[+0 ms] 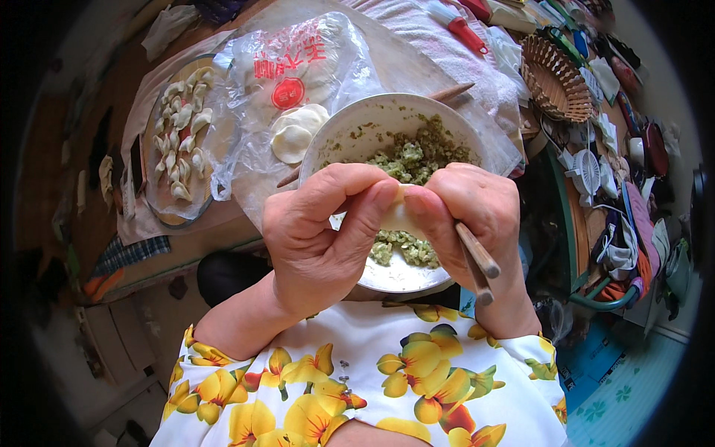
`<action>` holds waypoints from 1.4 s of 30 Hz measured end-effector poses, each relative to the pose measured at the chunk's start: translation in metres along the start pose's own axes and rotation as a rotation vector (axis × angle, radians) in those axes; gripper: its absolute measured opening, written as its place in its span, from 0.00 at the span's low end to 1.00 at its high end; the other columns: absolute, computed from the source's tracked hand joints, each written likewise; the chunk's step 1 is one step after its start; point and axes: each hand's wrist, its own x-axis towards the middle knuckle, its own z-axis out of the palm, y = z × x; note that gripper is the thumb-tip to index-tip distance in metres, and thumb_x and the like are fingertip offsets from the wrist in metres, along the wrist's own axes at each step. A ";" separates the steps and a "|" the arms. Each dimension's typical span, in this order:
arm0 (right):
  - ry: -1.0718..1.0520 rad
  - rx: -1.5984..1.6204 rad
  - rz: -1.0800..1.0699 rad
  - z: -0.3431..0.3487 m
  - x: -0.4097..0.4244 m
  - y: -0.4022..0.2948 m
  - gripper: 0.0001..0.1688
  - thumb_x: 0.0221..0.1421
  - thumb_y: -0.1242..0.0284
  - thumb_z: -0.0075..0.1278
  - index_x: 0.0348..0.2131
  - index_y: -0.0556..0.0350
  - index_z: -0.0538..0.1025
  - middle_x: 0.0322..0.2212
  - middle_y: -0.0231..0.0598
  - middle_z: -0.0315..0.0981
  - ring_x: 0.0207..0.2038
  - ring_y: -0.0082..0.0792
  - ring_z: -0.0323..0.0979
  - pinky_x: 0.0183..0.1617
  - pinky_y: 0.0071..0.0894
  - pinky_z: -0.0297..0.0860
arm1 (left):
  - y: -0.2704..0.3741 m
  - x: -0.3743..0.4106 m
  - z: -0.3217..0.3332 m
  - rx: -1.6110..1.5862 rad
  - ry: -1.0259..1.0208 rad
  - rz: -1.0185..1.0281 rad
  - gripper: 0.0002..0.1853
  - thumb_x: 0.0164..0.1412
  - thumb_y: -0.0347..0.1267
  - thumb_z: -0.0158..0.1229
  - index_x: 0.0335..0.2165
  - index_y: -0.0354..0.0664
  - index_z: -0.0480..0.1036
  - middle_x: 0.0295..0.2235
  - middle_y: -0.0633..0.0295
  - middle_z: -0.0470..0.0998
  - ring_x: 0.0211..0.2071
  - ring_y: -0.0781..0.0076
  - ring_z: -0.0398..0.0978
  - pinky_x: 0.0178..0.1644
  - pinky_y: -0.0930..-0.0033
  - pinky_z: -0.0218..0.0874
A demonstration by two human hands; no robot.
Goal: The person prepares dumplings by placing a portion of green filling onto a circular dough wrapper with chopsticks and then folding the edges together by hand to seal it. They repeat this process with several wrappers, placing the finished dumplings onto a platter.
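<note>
My left hand (327,234) and my right hand (477,218) meet over a large white bowl (399,282). Between thumbs and forefingers they pinch the edge of a dumpling (401,215) in pale dough. A pair of wooden chopsticks (476,251) is tucked in my right hand, the blunt ends pointing towards me. Chopped green filling (419,148) lies in the bowl, partly hidden by my hands. Several round dough wrappers (293,139) are stacked just left of the bowl, beside a clear plastic bag (357,61) with red printing. What the dumpling holds inside cannot be seen.
At the left, several folded dumplings (181,120) rest on a plastic-covered round tray (162,209). A rolling pin (451,92) sticks out behind the bowl. On the right are a wicker basket (556,78), a small white fan (586,170) and a cluttered side surface. A red-handled tool (468,36) lies on a towel.
</note>
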 end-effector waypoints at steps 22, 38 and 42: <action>0.102 0.001 0.182 -0.002 0.000 -0.002 0.14 0.50 0.70 0.56 0.19 0.57 0.70 0.13 0.41 0.60 0.16 0.44 0.62 0.21 0.36 0.58 | 0.005 0.000 0.002 -0.580 0.007 -0.442 0.20 0.66 0.29 0.43 0.54 0.32 0.61 0.44 0.57 0.73 0.44 0.73 0.73 0.47 0.71 0.68; 0.176 0.121 0.205 0.005 0.000 -0.005 0.14 0.53 0.76 0.52 0.17 0.60 0.69 0.12 0.39 0.61 0.16 0.39 0.63 0.20 0.33 0.58 | 0.003 0.001 0.015 -0.726 0.074 -0.348 0.26 0.65 0.22 0.41 0.60 0.37 0.50 0.48 0.56 0.71 0.48 0.71 0.70 0.54 0.69 0.64; 0.176 0.101 0.232 0.004 -0.005 -0.004 0.14 0.55 0.77 0.51 0.18 0.60 0.69 0.12 0.38 0.61 0.14 0.35 0.60 0.19 0.31 0.55 | 0.002 0.002 0.024 -0.762 0.120 -0.408 0.25 0.65 0.24 0.41 0.60 0.39 0.51 0.47 0.54 0.71 0.49 0.67 0.71 0.54 0.63 0.65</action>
